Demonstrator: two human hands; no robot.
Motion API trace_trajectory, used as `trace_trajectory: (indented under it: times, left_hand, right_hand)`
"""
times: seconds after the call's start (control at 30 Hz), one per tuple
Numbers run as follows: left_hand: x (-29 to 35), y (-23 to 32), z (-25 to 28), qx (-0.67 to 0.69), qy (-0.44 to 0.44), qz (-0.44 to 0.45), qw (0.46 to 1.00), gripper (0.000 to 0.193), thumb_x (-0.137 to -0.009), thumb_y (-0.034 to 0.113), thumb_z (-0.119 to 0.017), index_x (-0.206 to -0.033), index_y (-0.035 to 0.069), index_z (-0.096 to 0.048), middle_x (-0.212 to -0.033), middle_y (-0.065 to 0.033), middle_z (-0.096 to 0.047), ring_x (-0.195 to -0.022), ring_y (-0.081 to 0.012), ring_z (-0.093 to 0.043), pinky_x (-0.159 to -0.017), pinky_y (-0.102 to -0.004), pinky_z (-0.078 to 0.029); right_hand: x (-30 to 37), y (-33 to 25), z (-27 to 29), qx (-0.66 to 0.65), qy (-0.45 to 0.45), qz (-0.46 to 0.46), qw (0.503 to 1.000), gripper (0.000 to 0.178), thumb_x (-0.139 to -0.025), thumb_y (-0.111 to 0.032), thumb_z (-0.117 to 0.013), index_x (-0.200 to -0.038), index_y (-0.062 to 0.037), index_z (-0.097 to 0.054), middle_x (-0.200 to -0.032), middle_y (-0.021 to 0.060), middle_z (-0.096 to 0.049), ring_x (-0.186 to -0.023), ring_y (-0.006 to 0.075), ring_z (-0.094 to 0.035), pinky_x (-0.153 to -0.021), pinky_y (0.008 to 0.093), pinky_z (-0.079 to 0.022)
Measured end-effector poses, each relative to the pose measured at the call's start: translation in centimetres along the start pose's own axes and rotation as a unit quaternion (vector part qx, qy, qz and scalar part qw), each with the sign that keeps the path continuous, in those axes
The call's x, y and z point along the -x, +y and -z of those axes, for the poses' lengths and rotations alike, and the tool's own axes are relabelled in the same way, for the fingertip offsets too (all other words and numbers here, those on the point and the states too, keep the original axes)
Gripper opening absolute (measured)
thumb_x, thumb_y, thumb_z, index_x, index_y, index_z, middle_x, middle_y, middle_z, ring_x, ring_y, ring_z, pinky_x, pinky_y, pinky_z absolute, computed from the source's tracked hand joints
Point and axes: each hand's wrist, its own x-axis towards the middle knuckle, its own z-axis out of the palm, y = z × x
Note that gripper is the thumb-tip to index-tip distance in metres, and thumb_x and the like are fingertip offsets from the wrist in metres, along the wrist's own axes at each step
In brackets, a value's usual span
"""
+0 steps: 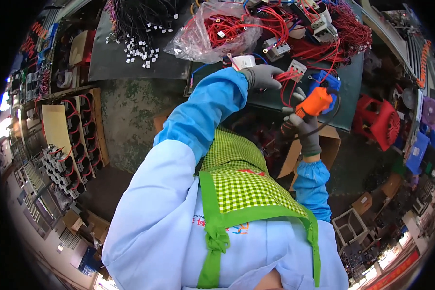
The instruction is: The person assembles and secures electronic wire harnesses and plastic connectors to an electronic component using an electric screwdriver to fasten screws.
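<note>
My left hand point(265, 76), in a grey glove, reaches over the edge of the dark bench. Its fingers are closed on red wires point(289, 75) that run into a small white circuit breaker point(297, 70). Just right of it, my right hand point(308, 130), also gloved in grey, is wrapped round an orange corded power tool point(315, 102) that looks like an electric screwdriver. A dark cable curves from the tool past my wrist. Behind the tool sits a blue plastic bin point(327, 81). A white cylindrical part point(243, 62) stands beyond my left wrist.
On the bench lie a clear plastic bag point(188, 41) of red wires, black cables point(147, 21) with white connectors, and another breaker point(276, 49). A red stool point(378, 122) stands at the right. An open cardboard box point(327, 145) is below the bench edge. Wired racks point(77, 140) stand left.
</note>
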Motion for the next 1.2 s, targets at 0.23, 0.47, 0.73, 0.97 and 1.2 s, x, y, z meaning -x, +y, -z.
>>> trace_trajectory:
  times: [0.23,0.47,0.73,0.97,1.2]
  left_hand:
    - [-0.1,1.2,2.2,0.111,-0.185,0.116,0.969,0.045,-0.084,0.018,-0.053,-0.129,0.012,-0.056,-0.085,-0.0038,-0.064,-0.065,-0.0105,-0.06,-0.053,-0.0218,-0.045]
    - [-5.5,0.8,3.0,-0.044,-0.201,0.036,0.978,0.028,-0.087,0.018,-0.063,-0.111,0.005,-0.061,-0.083,-0.0103,-0.066,-0.072,-0.0204,-0.066,-0.06,-0.034,-0.055]
    - [-3.3,2.7,-0.1,-0.523,-0.121,-0.207,0.818,0.022,-0.083,0.016,-0.051,-0.094,0.011,-0.069,-0.083,-0.0161,-0.066,-0.08,-0.0349,-0.066,-0.072,-0.0464,-0.053]
    - [-2.5,5.8,-0.9,-0.515,-0.102,-0.13,0.841,0.017,-0.083,0.017,-0.056,-0.092,0.006,-0.064,-0.076,-0.0158,-0.065,-0.076,-0.0353,-0.065,-0.067,-0.0471,-0.05]
    - [-5.7,0.3,2.8,-0.404,0.067,0.043,0.911,0.023,-0.083,0.023,-0.06,-0.094,0.006,-0.07,-0.089,-0.0154,-0.069,-0.083,-0.0301,-0.068,-0.073,-0.0391,-0.053]
  right_hand:
    - [-3.5,1.4,0.5,-0.133,-0.021,-0.092,0.987,0.067,-0.079,-0.03,-0.067,-0.137,-0.0093,-0.04,-0.095,0.0176,-0.064,-0.079,0.026,-0.066,-0.068,0.0383,-0.057]
    - [-6.0,1.2,3.2,-0.211,-0.014,-0.113,0.971,0.052,-0.08,-0.026,-0.068,-0.124,-0.0096,-0.047,-0.089,0.0177,-0.066,-0.073,0.0273,-0.067,-0.063,0.041,-0.057]
    - [-6.2,4.6,5.6,-0.245,-0.055,-0.198,0.948,0.05,-0.074,-0.025,-0.07,-0.117,-0.0088,-0.05,-0.083,0.0143,-0.067,-0.071,0.0294,-0.067,-0.064,0.0436,-0.057]
    - [-7.1,2.3,5.3,-0.219,-0.117,-0.111,0.962,0.068,-0.077,-0.032,-0.067,-0.137,-0.0095,-0.045,-0.081,0.0088,-0.066,-0.07,0.0193,-0.066,-0.064,0.0348,-0.054]
    - [-8.1,2.9,5.7,-0.258,-0.095,-0.129,0.953,0.073,-0.076,-0.03,-0.066,-0.14,-0.007,-0.04,-0.079,0.0094,-0.066,-0.069,0.0205,-0.065,-0.064,0.0359,-0.055]
